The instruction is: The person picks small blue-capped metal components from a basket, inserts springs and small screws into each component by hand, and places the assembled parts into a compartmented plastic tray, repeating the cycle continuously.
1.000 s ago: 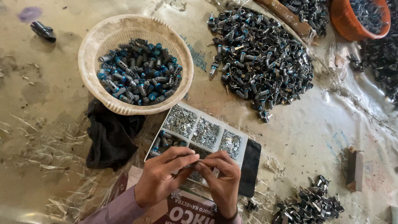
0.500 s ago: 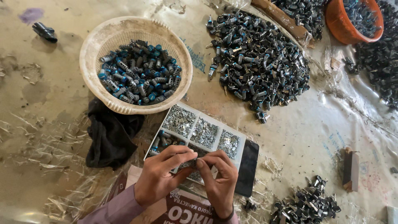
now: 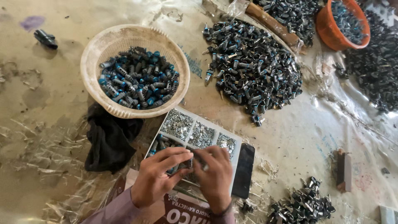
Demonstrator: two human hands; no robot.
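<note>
Below, ribbed metal parts (image 3: 188, 164); compartmented tray (image 3: 195, 120)

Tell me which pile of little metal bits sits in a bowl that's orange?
The dark pile in the orange bowl at top right; the blue-tipped pieces sit in a cream basket, other piles lie loose.

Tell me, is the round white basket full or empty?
Partly full: the white basket holds a heap of small blue-capped metal parts below its rim.

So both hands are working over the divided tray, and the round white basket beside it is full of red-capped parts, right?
Not quite. In the head view the parts in the white basket have blue caps, not red. Both hands, left hand and right hand, do work over the divided tray.
</note>
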